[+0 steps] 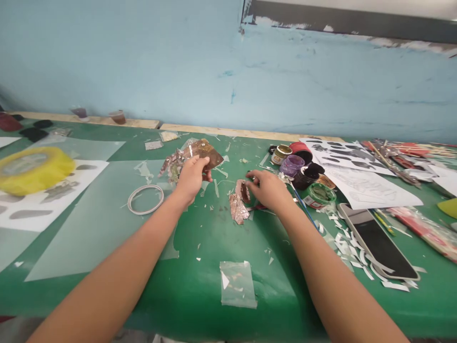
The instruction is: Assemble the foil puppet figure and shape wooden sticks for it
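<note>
My left hand is closed on a crumpled sheet of coppery metallic foil, lifted a little above the green table. My right hand rests on the table with its fingers pinched on a small piece of the same foil, which lies crumpled beside it. A thin red strip pokes out from under the right hand.
A thin ring lies left of my left arm. Small paint jars cluster right of my right hand, with printed sheets, a phone and paper scraps beyond. A yellow tape roll sits far left. A clear plastic piece lies near the front.
</note>
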`<state>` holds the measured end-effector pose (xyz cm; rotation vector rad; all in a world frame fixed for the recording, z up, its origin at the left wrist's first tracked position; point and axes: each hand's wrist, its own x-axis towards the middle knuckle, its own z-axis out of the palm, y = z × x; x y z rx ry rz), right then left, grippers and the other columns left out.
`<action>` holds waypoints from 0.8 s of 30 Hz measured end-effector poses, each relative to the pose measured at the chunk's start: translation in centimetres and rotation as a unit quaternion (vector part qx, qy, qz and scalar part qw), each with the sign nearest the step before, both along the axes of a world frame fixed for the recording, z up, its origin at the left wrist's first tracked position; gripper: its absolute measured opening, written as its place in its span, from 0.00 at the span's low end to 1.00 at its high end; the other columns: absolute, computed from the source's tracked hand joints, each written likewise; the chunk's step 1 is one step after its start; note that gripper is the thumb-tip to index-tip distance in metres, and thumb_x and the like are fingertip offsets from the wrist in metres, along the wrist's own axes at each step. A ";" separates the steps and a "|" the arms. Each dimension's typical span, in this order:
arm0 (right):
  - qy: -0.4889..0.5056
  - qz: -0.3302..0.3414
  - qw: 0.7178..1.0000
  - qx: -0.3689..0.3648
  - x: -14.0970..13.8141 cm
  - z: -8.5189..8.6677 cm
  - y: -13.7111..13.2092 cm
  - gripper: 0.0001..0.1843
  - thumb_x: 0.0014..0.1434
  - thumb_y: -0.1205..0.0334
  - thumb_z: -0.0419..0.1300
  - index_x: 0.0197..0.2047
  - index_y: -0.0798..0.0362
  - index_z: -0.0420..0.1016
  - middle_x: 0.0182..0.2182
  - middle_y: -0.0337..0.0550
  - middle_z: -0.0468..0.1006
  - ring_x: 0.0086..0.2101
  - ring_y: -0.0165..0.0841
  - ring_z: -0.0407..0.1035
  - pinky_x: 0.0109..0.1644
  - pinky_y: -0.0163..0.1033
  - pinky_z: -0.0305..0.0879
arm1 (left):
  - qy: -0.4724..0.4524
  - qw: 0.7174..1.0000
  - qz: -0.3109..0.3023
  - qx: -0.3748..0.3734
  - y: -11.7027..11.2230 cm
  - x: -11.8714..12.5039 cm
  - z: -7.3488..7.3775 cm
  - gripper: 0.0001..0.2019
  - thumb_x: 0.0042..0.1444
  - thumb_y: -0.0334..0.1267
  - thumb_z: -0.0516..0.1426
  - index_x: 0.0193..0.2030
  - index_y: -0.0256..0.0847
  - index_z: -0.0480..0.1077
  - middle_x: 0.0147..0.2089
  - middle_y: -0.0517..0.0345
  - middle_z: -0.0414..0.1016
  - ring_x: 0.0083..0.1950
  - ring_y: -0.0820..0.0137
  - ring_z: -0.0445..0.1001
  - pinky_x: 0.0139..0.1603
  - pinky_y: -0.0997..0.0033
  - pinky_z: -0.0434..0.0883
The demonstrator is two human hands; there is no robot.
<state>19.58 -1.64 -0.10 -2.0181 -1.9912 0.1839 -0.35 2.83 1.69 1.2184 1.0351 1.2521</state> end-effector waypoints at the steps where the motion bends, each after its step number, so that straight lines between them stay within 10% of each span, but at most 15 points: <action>1: 0.000 0.001 1.000 0.002 -0.1 -0.2 0.1 0.17 0.62 0.58 0.54 0.52 0.52 0.75 0.41 0.48 0.77 0.41 0.38 0.69 0.41 0.38 0.58 | 0.006 1.000 -0.005 -0.010 -0.1 0.1 -0.1 0.08 0.50 0.39 0.55 0.24 0.41 0.60 0.22 0.64 0.62 0.21 0.76 0.64 0.23 0.73 0.68; 24: -0.023 0.008 0.999 -0.047 -0.9 0.0 1.8 0.11 0.61 0.55 0.59 0.42 0.52 0.77 0.43 0.49 0.78 0.45 0.41 0.69 0.44 0.41 0.59 | 0.428 0.899 -0.024 0.085 -0.4 0.7 -1.8 0.18 0.57 0.42 0.52 0.21 0.43 0.48 0.18 0.65 0.48 0.21 0.74 0.51 0.26 0.69 0.48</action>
